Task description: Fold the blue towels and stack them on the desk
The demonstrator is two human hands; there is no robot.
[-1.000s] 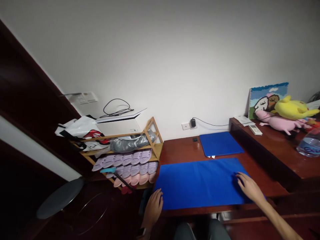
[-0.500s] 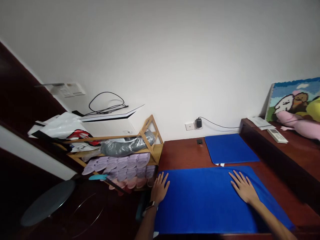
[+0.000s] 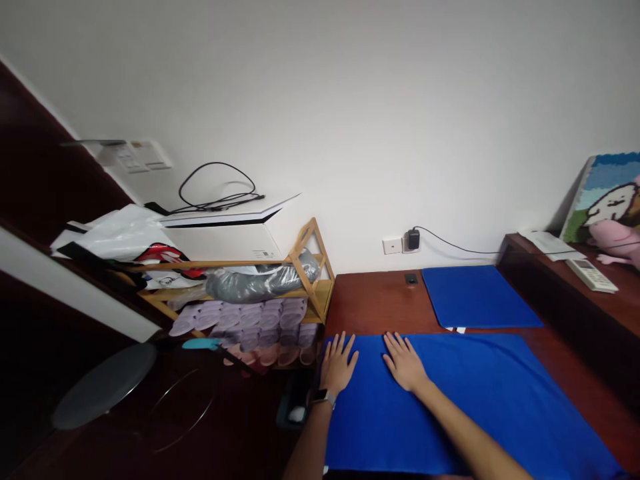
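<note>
A large blue cloth [image 3: 475, 400] lies spread on the reddish-brown desk [image 3: 373, 300]. My left hand [image 3: 339, 367] rests flat on its upper left corner, fingers spread, with a watch on the wrist. To the right of it, my right hand [image 3: 404, 363] lies palm down near the cloth's far edge, fingers apart, holding nothing. Soft wrinkles run across the cloth's right part. Behind it sits a smaller blue folded cloth [image 3: 480, 297] with white tags at its near edge; neither hand touches that one.
Left of the desk stands a wooden rack [image 3: 320, 300] with slippers [image 3: 250, 317], a white box [image 3: 225, 241] and bags. A round stool [image 3: 105, 387] is at lower left. On the raised right ledge are a remote [image 3: 591, 275], papers and a pink plush [image 3: 617, 240].
My right hand has moved left across the cloth, closer to my left hand. My left hand stays at the left corner. The view has shifted slightly to the left.
</note>
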